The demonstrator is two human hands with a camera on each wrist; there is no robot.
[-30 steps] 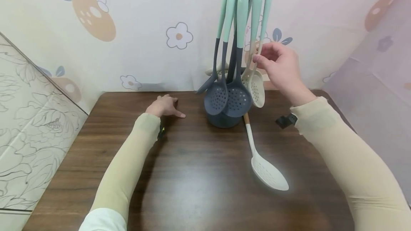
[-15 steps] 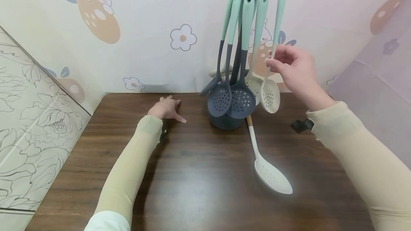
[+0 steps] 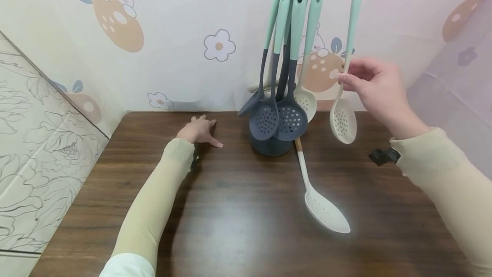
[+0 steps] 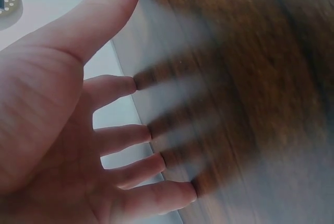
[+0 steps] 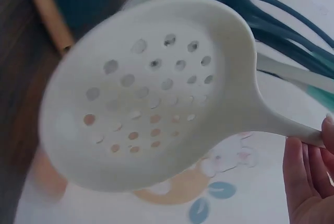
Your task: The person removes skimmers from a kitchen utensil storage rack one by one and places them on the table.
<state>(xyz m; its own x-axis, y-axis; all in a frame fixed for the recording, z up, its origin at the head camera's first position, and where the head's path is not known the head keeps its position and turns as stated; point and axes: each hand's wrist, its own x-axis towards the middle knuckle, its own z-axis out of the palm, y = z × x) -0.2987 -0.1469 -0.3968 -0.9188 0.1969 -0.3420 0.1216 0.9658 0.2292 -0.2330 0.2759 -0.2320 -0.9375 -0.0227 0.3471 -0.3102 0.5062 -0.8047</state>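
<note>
My right hand (image 3: pixel 378 86) pinches the pale shaft of a cream skimmer (image 3: pixel 343 122) with a mint handle, holding it upright in the air, bowl down. Its round perforated bowl (image 5: pixel 151 93) fills much of the right wrist view. To its left stands a dark utensil rack (image 3: pixel 270 146), hung with several mint-handled utensils, among them a dark skimmer (image 3: pixel 292 119) and another cream skimmer (image 3: pixel 306 102). Fingers spread, my left hand (image 3: pixel 197 131) rests on the tabletop near the back edge. In the left wrist view its fingertips (image 4: pixel 180 192) touch the wood, and nothing is in it.
A white slotted spoon (image 3: pixel 326 210) with a wooden handle end lies on the brown table (image 3: pixel 230 225), its handle reaching to the rack's base. Behind the table rises a patterned wall covering (image 3: pixel 173 33). A small black device (image 3: pixel 384 156) sits at my right wrist.
My right hand has drawn the cream skimmer off the rack and carried it to the right, apart from the other utensils. The left hand stays in place.
</note>
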